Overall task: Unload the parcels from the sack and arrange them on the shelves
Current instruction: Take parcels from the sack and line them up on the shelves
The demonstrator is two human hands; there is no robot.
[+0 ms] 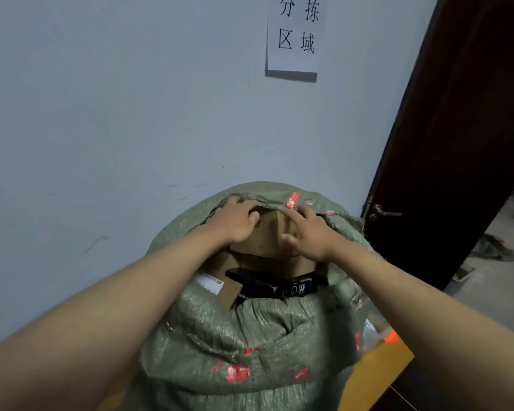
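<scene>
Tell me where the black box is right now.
In the head view the black box lies inside the open mouth of the green sack, low and centre, just below the brown carton that both hands are on.

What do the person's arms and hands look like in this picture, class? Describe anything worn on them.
Both forearms are bare all the way to the picture's lower edge: no sleeves show. The left hand and right hand wear no gloves. No watch, bracelet or ring is visible on either wrist or on the fingers that show. No tattoos or markings can be made out.
</scene>
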